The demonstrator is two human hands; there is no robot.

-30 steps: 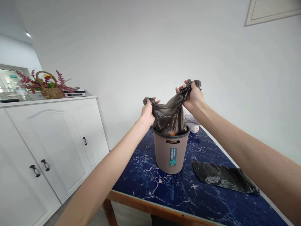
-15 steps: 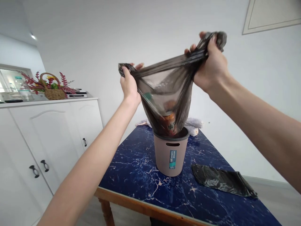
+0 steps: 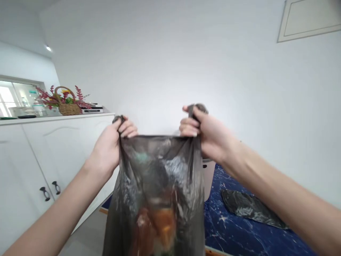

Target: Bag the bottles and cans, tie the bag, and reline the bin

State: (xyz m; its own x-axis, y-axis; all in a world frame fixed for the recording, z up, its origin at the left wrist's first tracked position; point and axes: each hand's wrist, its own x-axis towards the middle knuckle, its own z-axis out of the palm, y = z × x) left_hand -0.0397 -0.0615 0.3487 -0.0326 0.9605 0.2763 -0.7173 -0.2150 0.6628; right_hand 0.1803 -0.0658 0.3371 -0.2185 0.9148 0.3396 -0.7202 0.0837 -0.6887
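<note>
A dark, see-through garbage bag (image 3: 160, 170) hangs stretched between my two hands, close in front of me. My left hand (image 3: 112, 138) is closed around one top corner, and my right hand (image 3: 202, 131) grips the other. Blurred orange and reddish-brown items show through the lower part of the bag, with a greenish patch higher up. Behind the bag stands the pinkish-beige garbage bin (image 3: 209, 177), mostly hidden. A folded black plastic bag (image 3: 250, 207) lies on the table to the right, below my right forearm.
The blue marble-patterned table (image 3: 226, 231) extends behind the bag and to the right. On the left, a white cabinet (image 3: 66, 149) carries a wicker basket of flowers (image 3: 69, 108) and a plastic bottle (image 3: 38, 106). A plain white wall rises behind.
Both hands have come down and nearer to me, bringing the bag up out of the bin and in front of it. The bag now hangs lower and covers most of the bin.
</note>
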